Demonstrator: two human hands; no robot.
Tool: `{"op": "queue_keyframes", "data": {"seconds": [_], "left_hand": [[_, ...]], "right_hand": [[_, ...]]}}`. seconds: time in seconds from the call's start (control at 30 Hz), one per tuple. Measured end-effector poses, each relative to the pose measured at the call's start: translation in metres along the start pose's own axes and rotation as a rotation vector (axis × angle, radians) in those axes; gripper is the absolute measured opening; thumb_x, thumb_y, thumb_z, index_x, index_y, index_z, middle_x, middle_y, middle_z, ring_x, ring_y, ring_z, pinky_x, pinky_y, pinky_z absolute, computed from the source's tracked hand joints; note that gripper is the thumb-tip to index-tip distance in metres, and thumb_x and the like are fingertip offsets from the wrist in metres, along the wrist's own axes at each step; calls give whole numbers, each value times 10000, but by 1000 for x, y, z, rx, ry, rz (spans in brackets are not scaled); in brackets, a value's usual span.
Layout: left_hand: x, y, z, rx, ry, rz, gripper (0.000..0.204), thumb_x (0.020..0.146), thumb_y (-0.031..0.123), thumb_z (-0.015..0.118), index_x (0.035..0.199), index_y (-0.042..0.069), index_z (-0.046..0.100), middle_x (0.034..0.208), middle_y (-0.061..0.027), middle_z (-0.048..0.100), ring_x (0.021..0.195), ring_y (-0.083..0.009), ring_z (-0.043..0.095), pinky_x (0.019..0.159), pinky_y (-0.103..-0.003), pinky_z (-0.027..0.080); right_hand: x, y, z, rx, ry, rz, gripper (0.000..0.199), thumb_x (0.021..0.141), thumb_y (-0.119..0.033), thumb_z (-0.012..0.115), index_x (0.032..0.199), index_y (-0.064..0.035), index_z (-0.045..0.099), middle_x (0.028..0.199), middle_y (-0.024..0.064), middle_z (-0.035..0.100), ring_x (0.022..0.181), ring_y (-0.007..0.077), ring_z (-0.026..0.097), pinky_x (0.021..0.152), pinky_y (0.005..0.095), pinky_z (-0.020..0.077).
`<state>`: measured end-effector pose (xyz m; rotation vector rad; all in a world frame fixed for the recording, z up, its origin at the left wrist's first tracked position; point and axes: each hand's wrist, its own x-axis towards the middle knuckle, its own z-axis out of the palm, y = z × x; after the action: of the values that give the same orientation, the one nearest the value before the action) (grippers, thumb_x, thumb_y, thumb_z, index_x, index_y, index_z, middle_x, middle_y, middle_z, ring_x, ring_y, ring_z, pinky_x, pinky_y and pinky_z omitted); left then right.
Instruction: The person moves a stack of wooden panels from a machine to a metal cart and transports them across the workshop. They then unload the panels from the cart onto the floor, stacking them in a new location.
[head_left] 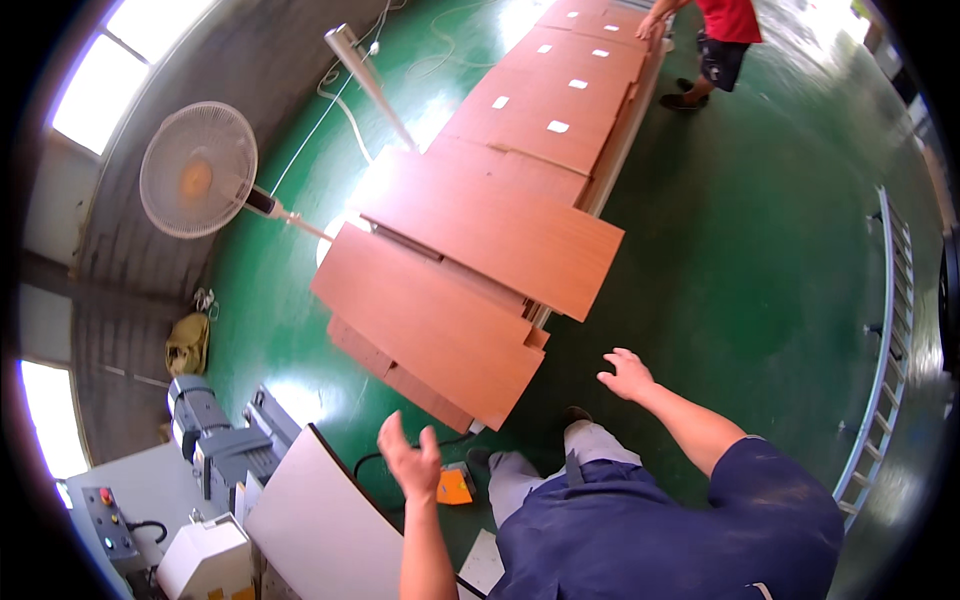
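Observation:
My left hand [410,458] is raised with its fingers apart, holding nothing, between the machine table [320,520] and the stacked boards. A reddish-brown wood-grain board [430,320] lies on the near end of the stack, just beyond that hand. Further along, another wood-grain board [500,225] rests slantwise across the pile, its right end sticking out over the floor. My right hand [628,376] hovers in the air to the right of the near board, fingers spread and touching nothing.
Long stacks of panels [560,85] with white labels run away from me. A person in a red shirt [728,25] stands at the far end. A fan [198,170] is at the left, a motorised machine [225,440] at lower left, a roller conveyor [880,370] at right.

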<state>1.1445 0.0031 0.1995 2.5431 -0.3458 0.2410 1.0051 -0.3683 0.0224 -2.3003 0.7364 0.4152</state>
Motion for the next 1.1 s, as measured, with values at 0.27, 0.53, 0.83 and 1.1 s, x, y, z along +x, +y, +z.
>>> {"op": "queue_keyframes", "data": {"seconds": [0.27, 0.53, 0.83, 1.1], "left_hand": [[26, -113, 136, -137, -244, -532, 695, 776, 307, 735, 1291, -72, 463, 1262, -238, 495, 1203, -377, 463, 1028, -432, 385], [107, -254, 264, -41, 5, -900, 1002, 741, 561, 727, 1321, -172, 365, 1372, -333, 407, 1279, -443, 401, 1079, -470, 339], [134, -211, 275, -703, 94, -946, 600, 901, 349, 656, 1341, -11, 466, 1317, -103, 540, 1119, -234, 547, 951, -353, 454], [108, -262, 293, -589, 129, -950, 596, 928, 365, 613, 1356, -13, 444, 1314, -120, 537, 1127, -238, 540, 961, -354, 458]], "right_hand": [[57, -39, -19, -107, 35, 50, 587, 854, -371, 616, 1342, -72, 486, 1462, 161, 368, 1354, 318, 347, 1109, 411, 329], [244, -90, -57, -231, 245, -99, 657, 872, -369, 600, 1413, -67, 381, 1481, 178, 327, 1389, 321, 282, 1142, 409, 262], [415, -89, -65, -346, 529, -4, 749, 859, -504, 568, 1449, -115, 320, 1450, 147, 360, 1353, 306, 306, 1122, 463, 209], [422, -97, -67, -314, 529, -73, 741, 822, -498, 601, 1420, -129, 367, 1318, 105, 465, 1253, 272, 389, 1075, 445, 252]]}}
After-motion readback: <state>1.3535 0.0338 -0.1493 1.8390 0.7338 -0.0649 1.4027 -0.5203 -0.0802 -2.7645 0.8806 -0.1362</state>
